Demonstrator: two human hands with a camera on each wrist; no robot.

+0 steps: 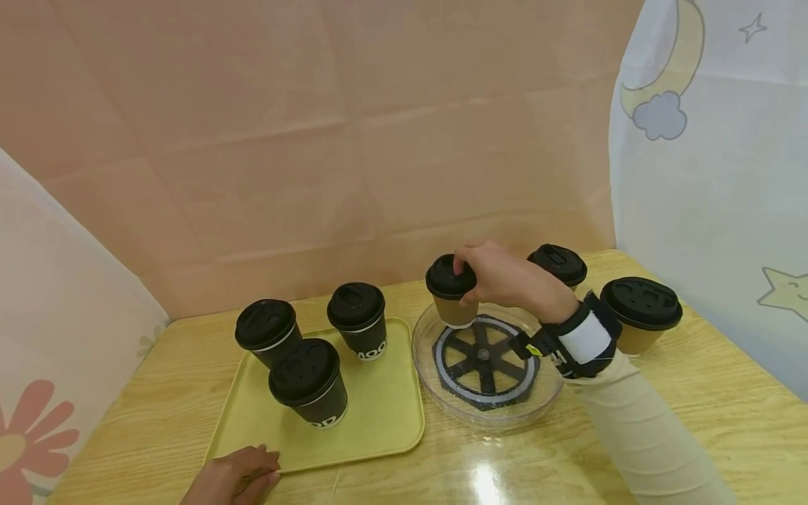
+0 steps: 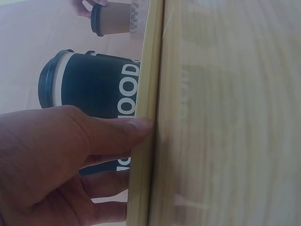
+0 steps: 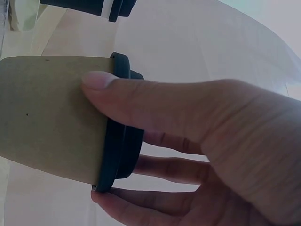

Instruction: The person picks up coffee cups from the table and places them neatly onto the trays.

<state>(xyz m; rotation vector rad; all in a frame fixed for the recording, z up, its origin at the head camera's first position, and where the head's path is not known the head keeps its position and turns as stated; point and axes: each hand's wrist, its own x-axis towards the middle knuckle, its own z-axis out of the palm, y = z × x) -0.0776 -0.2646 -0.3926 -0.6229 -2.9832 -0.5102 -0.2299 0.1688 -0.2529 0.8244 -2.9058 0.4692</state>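
A brown paper coffee cup (image 1: 456,311) with a black lid stands upright at the back left of a clear round turntable (image 1: 424,372). My right hand (image 1: 508,277) grips this cup by its lid and upper wall. In the right wrist view, the thumb lies along the brown wall (image 3: 51,117) and the fingers reach round the lid. Whether the cup's base touches the turntable, I cannot tell. At the near left corner of a yellow tray (image 1: 385,421), my left hand (image 1: 236,473) pinches the rim, thumb outside in the left wrist view.
Three black lidded cups stand on the tray: a near one (image 1: 312,386), one at the back left (image 1: 268,330) and one at the back right (image 1: 358,319). Right of the turntable are two brown lidded cups, one farther back (image 1: 558,265) and one nearer (image 1: 639,315). Cloth walls surround the wooden table (image 1: 145,393).
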